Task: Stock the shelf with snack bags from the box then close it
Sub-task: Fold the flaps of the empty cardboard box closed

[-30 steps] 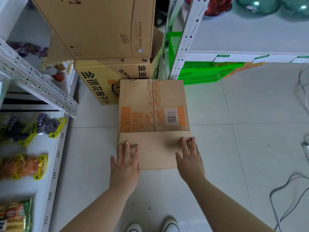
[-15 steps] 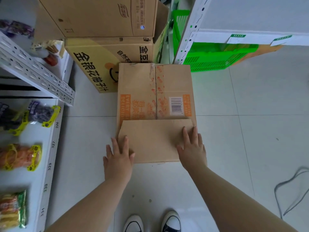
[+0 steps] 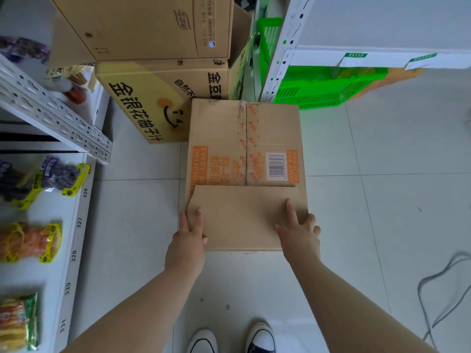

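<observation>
A brown cardboard box [image 3: 244,149] with orange print and a barcode label stands on the tiled floor, its flaps folded down. The near flap [image 3: 242,217] lies flat over the top. My left hand [image 3: 190,238] curls around the flap's near left corner, fingers over the box's left edge. My right hand [image 3: 299,233] rests on the flap's near right corner, index finger stretched out flat, other fingers bent over the right edge. Snack bags lie on the white shelf [image 3: 74,250] at left: a purple one [image 3: 51,177], an orange one [image 3: 30,242] and a green-edged one [image 3: 19,322].
Stacked cartons, a yellow one [image 3: 158,100] under a brown one [image 3: 142,24], stand behind the box. A green plastic crate [image 3: 321,85] sits under the right white shelf [image 3: 382,57]. Grey cables [image 3: 443,289] lie on the floor at right. My shoes [image 3: 232,337] are near the bottom edge.
My hands slid outward from flat on the near flap to its left and right corners, fingers curling over the box's edges. The view dipped lower and closer.
</observation>
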